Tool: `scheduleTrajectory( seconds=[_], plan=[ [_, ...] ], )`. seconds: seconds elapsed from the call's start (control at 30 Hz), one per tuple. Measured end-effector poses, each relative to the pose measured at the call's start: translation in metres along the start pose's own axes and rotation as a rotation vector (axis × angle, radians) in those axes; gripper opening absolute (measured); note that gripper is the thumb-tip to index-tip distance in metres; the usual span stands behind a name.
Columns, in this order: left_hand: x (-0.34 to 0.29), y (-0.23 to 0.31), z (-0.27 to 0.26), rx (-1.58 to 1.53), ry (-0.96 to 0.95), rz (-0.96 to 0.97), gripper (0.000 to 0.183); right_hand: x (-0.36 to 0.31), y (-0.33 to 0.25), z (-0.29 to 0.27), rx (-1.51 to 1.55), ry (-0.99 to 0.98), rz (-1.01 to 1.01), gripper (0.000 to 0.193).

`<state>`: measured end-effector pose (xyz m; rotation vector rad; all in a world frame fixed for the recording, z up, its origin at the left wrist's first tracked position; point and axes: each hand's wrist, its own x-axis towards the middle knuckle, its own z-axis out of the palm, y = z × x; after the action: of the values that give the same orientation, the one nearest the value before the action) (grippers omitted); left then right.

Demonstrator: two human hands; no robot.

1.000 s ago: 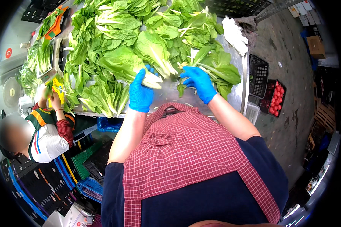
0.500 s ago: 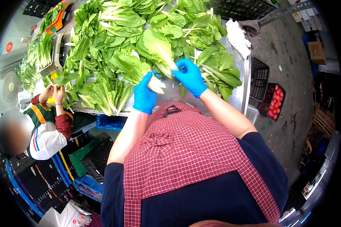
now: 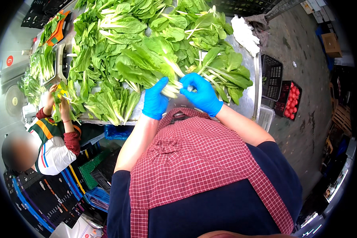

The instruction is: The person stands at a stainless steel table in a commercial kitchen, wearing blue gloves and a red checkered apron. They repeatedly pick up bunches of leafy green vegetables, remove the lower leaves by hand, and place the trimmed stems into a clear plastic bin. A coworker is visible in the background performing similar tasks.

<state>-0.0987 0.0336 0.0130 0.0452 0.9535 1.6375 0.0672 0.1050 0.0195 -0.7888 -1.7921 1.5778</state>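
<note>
Both my hands wear blue gloves and work close together over the near edge of the metal table. My left hand is closed round the pale stalk ends of a bunch of leafy greens, whose broad leaves point away from me. A large leaf with a thick white rib lies against that bunch. Beside the stalk ends, my right hand has its thumb and fingers pinched together. What sits between those fingertips is too small to make out. Many more loose leafy greens cover the table beyond.
At the left a co-worker handles greens beside a scale. A white cloth lies on the right of the metal table. On the floor stand a black crate and a crate of red tomato-like produce.
The large leaf my right hand held has been brought against the bunch in my left hand. My right hand has shifted slightly right and down, its fingers now at the stalk ends.
</note>
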Motion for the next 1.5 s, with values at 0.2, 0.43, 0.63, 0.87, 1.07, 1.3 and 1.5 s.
scheduleTrajectory(
  seconds=[0.2,0.43,0.63,0.87,1.07,1.3,1.5],
  plan=[
    [-0.008,0.006,0.011,-0.046,-0.048,0.006,0.045,0.002,-0.005,-0.004,0.504,-0.014,0.353,0.016],
    [-0.010,0.005,0.008,-0.060,-0.093,0.017,0.042,0.006,-0.008,-0.012,0.536,-0.180,0.488,0.018],
    [-0.009,0.002,0.000,-0.119,-0.043,-0.020,0.042,0.005,-0.023,-0.011,0.875,-0.176,0.655,0.023],
    [-0.011,0.023,-0.012,-0.121,0.084,0.024,0.039,-0.010,0.035,-0.062,0.707,-0.126,0.464,0.026],
    [-0.046,0.101,-0.081,0.200,0.259,0.154,0.026,-0.009,0.017,-0.077,0.698,0.208,0.719,0.054],
    [-0.088,0.161,-0.188,0.761,0.560,0.261,0.055,0.017,0.027,-0.033,0.063,0.072,0.464,0.041],
    [-0.059,0.125,-0.231,1.318,0.733,0.495,0.093,0.046,0.053,-0.001,-0.322,-0.056,0.364,0.041]
  ],
)
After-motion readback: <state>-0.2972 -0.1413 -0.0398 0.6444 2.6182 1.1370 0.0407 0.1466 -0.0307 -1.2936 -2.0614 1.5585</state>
